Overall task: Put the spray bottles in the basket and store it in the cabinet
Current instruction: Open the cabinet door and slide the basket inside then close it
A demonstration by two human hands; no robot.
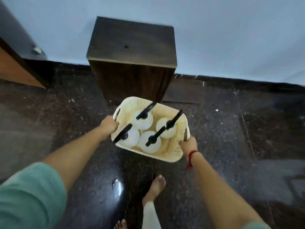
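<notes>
The left hand (pixel 109 126) and right hand (pixel 188 144) each grip an end of the cream basket (pixel 177 136). Four white spray bottles (pixel 149 142) stand inside it, no labels readable. The dark cabinet (pixel 132 47) stands just beyond.

Cabinet (pixel 132 63) on dark floor (pixel 66 113)

Setting: looking like a home interior, prob. a bedroom or hallway corner. Evidence: polished dark speckled stone floor (pixel 66 113) reflecting an overhead light; plain pale blue wall (pixel 214 30) meeting it w/ a dark skirting strip. Small dark wood-veneer cabinet (pixel 132 45) standing against the wall. Edge of orange-brown wooden furniture (pixel 14 70) showing at left. Person walking barefoot, bare foot (pixel 156 187) on the floor — suggesting domestic, not workplace.
</notes>
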